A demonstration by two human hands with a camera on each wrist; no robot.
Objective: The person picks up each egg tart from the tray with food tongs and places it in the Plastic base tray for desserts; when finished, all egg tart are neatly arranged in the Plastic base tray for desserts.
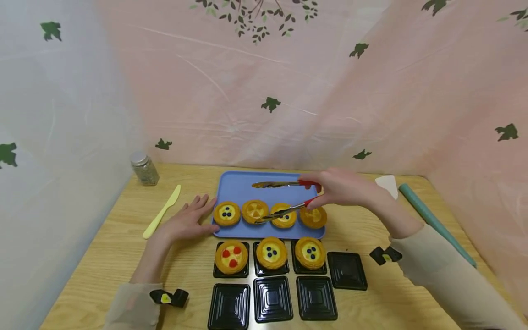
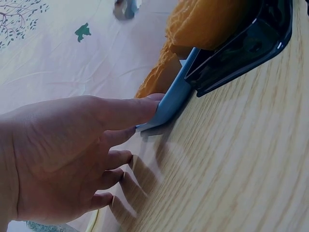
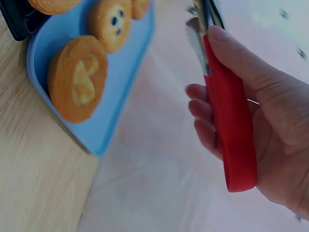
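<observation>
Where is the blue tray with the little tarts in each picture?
Head view: the blue plastic tray lies mid-table, with four tarts along its front edge.
Left wrist view: only its corner shows at centre, where the left hand touches it.
Right wrist view: its end fills the upper left, beside the red-handled tongs.
Shared landmark: the light wooden table.

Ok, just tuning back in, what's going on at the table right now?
A person holds red-handled tongs in the right hand, open above a row of four tarts on a blue tray. The left hand lies flat on the wooden table, fingertips against the tray's left edge. In front of the tray, three tarts already sit in black square cups; four more black cups have no tart in them.
</observation>
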